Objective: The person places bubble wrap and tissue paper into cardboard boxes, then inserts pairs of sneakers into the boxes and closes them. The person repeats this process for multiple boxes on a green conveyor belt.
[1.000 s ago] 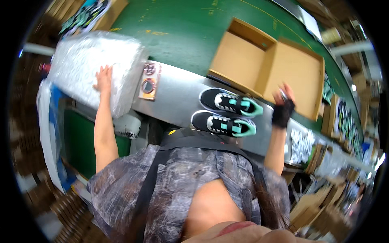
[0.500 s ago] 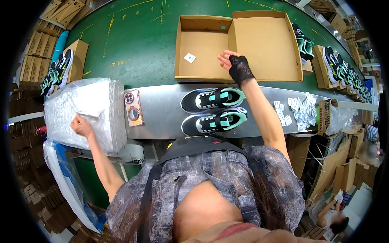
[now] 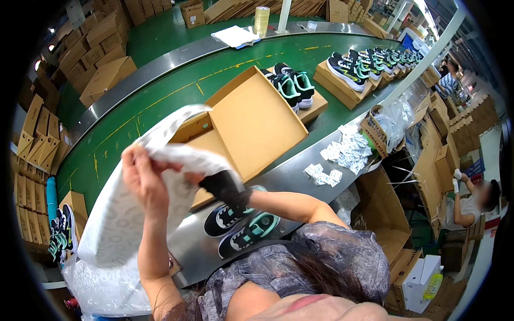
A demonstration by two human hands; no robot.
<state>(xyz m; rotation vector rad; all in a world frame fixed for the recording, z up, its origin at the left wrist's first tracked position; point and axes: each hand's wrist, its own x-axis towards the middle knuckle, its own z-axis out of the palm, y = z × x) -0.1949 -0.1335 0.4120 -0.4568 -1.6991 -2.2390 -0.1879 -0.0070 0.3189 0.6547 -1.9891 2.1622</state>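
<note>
My left hand (image 3: 143, 179) is closed on the upper edge of a large white sheet of wrapping paper (image 3: 126, 224) with a faint grey print. My right hand (image 3: 217, 187), in a black fingerless glove, meets the same sheet beside it, fingers pinched on the paper and partly hidden. The sheet hangs in front of an open cardboard shoe box (image 3: 257, 125) and covers much of its left half. Below my right forearm lie two black, white and mint sneakers, one (image 3: 218, 222) nearer the box and one (image 3: 249, 234) nearer me.
A plastic-wrapped stack of paper (image 3: 107, 286) lies at lower left, a partly hidden phone (image 3: 173, 265) beside it. Small white packets (image 3: 348, 150) are heaped on the metal ledge (image 3: 292, 176). More sneakers (image 3: 292, 88) stand on boxes along the green belt. Another person (image 3: 466, 206) is at far right.
My left hand has lifted a sheet off the stack and swung it toward the box. My right hand has drawn back from the box to the sheet. The view has turned rightward.
</note>
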